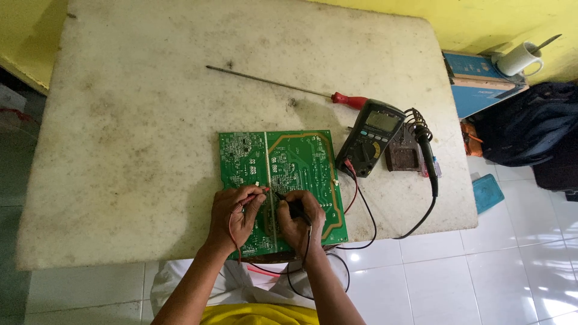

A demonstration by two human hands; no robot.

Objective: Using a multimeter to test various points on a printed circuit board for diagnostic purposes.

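A flat green rectangular circuit board [283,180] lies solder side up on a worn, stained white stone tabletop [150,120], and everything else is placed from it. Both hands rest on the board's near half. The left hand [232,219] has its fingers pinched together on a thin red test probe [256,192], whose tip touches the board near its middle. Just beside it, the right hand [300,219] is closed around a black test probe [288,204], its tip also down on the board close to the red one. The 2 leads trail off the board's near edge toward the person. Touching the board's right edge sits a dark handheld multimeter with a grey screen [368,137]. Beyond the meter stands a black soldering iron on a coiled stand [421,147]. Behind the board lies a long slim screwdriver with a red handle [283,87].
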